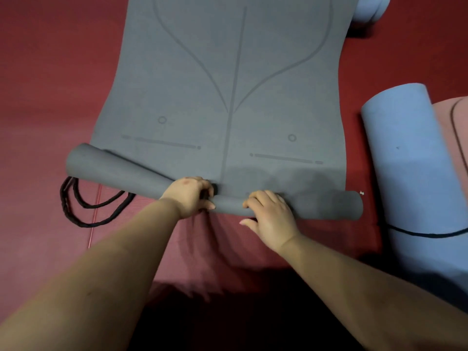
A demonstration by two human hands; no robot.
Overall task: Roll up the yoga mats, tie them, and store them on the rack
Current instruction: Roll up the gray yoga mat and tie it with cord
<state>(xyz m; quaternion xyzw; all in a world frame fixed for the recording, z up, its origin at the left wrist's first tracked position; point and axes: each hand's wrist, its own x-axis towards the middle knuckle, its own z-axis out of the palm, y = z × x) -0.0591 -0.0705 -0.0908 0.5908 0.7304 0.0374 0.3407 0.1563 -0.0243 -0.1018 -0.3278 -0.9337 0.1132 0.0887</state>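
A grey yoga mat (228,72) with printed alignment lines lies spread out across the red floor, running away from me. Its near end is rolled into a thin, uneven tube (326,205), looser and wider at the left end. My left hand (190,196) grips the roll near its middle, fingers curled over the top. My right hand (268,211) grips the roll just to the right, fingers wrapped over it and thumb below. A black cord (83,211) lies in loops on the floor under the roll's left end.
A rolled blue mat (410,160) with a black tie round it lies to the right, beside a pink mat (453,138). Another blue roll (369,8) sits at the far right. A red mat (228,244) covers the floor beneath me.
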